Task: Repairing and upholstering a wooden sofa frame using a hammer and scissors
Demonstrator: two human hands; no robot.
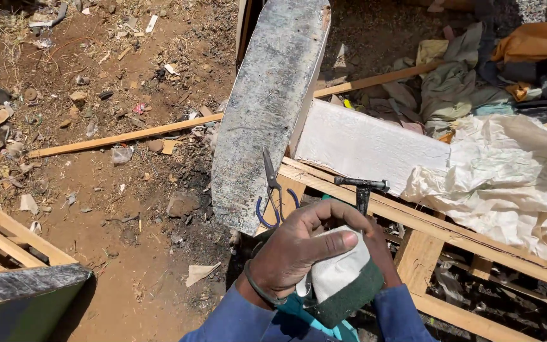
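Left fingers: the left hand (pixel 302 250) curls over a white cloth-covered pad with a dark green edge (pixel 342 278), thumb pressed flat across the white face, fingers wrapped over its top.
Right fingers: the right hand (pixel 384 250) sits behind the pad and is mostly hidden; only a strip of knuckle and wrist shows, so I cannot tell how its fingers are set.
Pad: held low in the middle of the view, just above both blue sleeves (pixel 248 323); its lower end is cut off by them.
Hammer: a dark metal hammer head (pixel 362 184) stands just above the hands; its handle drops behind the fingers, and which hand grips it is unclear.
Scissors: blue-handled metal scissors (pixel 275 196) lie on the end of a grey weathered plank (pixel 267 107), just beyond the left hand.
Frame: a pale wooden slat frame (pixel 438 231) runs rightward under a white painted board (pixel 362 145).
Cloth: crumpled cream fabric (pixel 508 183) covers the frame's right end, running out of view.
Ground: littered brown dirt (pixel 96 190) to the left.
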